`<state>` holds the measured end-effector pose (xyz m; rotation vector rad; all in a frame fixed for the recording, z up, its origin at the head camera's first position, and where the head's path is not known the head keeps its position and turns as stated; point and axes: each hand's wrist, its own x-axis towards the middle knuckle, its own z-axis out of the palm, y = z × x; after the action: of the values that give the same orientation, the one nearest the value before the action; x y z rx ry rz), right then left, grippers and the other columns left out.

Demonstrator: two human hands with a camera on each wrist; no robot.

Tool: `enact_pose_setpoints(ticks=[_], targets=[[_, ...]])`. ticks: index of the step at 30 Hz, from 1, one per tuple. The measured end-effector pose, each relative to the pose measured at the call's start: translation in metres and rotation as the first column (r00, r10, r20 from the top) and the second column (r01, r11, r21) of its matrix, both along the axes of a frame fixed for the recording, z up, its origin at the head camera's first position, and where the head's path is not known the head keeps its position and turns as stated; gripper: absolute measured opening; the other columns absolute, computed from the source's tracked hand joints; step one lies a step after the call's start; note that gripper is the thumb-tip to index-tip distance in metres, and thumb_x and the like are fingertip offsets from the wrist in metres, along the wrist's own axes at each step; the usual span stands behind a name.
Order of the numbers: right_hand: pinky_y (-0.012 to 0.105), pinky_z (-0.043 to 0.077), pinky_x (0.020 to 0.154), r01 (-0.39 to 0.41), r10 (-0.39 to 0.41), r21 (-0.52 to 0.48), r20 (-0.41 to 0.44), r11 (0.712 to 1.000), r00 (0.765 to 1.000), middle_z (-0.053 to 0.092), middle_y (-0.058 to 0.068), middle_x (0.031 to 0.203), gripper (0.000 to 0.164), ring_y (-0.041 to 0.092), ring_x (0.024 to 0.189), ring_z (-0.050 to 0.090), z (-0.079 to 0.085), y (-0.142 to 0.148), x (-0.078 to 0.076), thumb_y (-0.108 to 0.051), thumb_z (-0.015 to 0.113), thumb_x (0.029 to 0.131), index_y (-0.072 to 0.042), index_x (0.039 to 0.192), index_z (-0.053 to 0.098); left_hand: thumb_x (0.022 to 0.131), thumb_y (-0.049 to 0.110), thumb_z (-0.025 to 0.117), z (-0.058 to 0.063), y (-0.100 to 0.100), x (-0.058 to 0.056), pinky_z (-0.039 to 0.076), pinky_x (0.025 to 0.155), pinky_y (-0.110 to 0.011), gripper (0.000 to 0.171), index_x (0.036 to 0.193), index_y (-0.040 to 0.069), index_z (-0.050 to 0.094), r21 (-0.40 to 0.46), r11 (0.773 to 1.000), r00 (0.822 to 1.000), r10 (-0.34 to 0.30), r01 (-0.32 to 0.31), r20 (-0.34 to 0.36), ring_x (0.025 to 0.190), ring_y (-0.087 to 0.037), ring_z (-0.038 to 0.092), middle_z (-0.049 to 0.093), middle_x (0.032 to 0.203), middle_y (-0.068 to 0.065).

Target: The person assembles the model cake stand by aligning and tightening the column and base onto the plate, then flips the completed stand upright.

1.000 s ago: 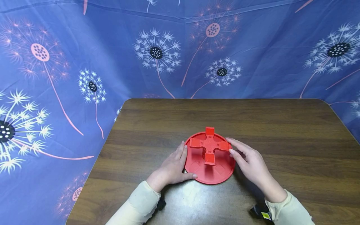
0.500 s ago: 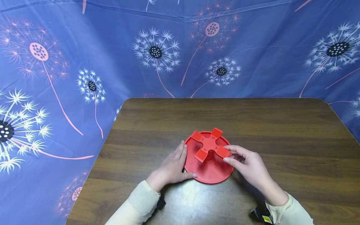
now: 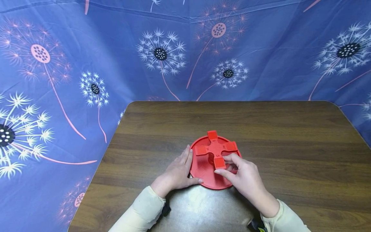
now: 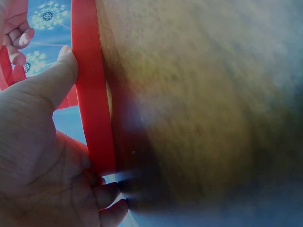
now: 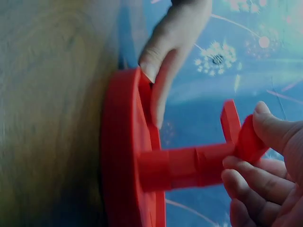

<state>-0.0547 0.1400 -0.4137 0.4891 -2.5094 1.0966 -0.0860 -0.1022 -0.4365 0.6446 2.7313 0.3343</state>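
A round red base [image 3: 213, 183] with a raised rim lies on the table. From its middle rises a red post [image 5: 182, 168], topped by a red four-armed cross [image 3: 215, 149] with numbers on its arms. My left hand [image 3: 179, 170] holds the base at its left side, its thumb at the front rim and its fingers along the edge. My right hand [image 3: 246, 174] pinches the end of the cross's near arm between thumb and fingers. In the right wrist view the cross stands well above the base.
Wooden table [image 3: 162, 122] spreads around the base on all sides. Behind it hangs a blue cloth [image 3: 116, 48] printed with dandelions. A black wrist device [image 3: 256, 225] sits under the right sleeve.
The cross has turned about a quarter turn clockwise, its held arm swinging from right to front. My right hand has come inward and nearer with it. The left hand and base stay put.
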Motion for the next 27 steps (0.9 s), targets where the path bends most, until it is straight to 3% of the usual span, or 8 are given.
enact_pose_setpoints(ticks=[7, 19, 23, 27], targets=[[0.018, 0.042, 0.049, 0.055, -0.051, 0.068, -0.059, 0.996, 0.997, 0.062, -0.012, 0.068, 0.042, 0.003, 0.055, 0.053, -0.001, -0.006, 0.003, -0.029, 0.092, 0.062, -0.015, 0.095, 0.069, 0.082, 0.069, 0.061, 0.001, 0.0, 0.0, 0.025, 0.116, -0.042, 0.111, 0.155, 0.001, 0.011, 0.002, 1.0, 1.0, 0.002, -0.002, 0.005, 0.148, -0.027, 0.011, 0.003, 0.163, -0.016], [0.021, 0.042, 0.049, 0.035, -0.029, 0.099, -0.065, 0.994, 0.997, 0.059, -0.012, 0.066, 0.043, 0.001, 0.056, 0.051, 0.003, -0.003, 0.003, -0.029, 0.091, 0.063, -0.014, 0.098, 0.07, 0.082, 0.069, 0.061, 0.001, 0.0, 0.0, 0.026, 0.115, -0.041, 0.112, 0.155, 0.0, 0.012, 0.008, 1.0, 1.0, -0.003, 0.003, 0.001, 0.148, -0.027, 0.012, 0.004, 0.162, -0.016], [0.016, 0.04, 0.05, 0.009, -0.004, 0.062, -0.09, 0.998, 0.996, 0.063, -0.013, 0.071, 0.04, 0.0, 0.057, 0.05, 0.007, 0.007, -0.001, -0.023, 0.09, 0.065, -0.016, 0.1, 0.072, 0.082, 0.068, 0.061, 0.0, 0.0, 0.001, 0.025, 0.116, -0.041, 0.112, 0.155, 0.0, 0.012, 0.012, 1.0, 1.0, -0.006, 0.006, -0.001, 0.148, -0.028, 0.012, 0.005, 0.162, -0.017], [0.013, 0.04, 0.051, 0.047, -0.048, -0.013, -0.163, 0.999, 0.985, 0.064, -0.012, 0.074, 0.034, 0.0, 0.058, 0.051, 0.012, 0.019, -0.011, -0.011, 0.089, 0.068, -0.016, 0.098, 0.074, 0.082, 0.068, 0.061, 0.0, -0.001, 0.0, 0.025, 0.116, -0.041, 0.112, 0.155, 0.0, 0.012, 0.014, 1.0, 1.0, -0.011, 0.011, -0.005, 0.148, -0.028, 0.012, 0.005, 0.162, -0.017]])
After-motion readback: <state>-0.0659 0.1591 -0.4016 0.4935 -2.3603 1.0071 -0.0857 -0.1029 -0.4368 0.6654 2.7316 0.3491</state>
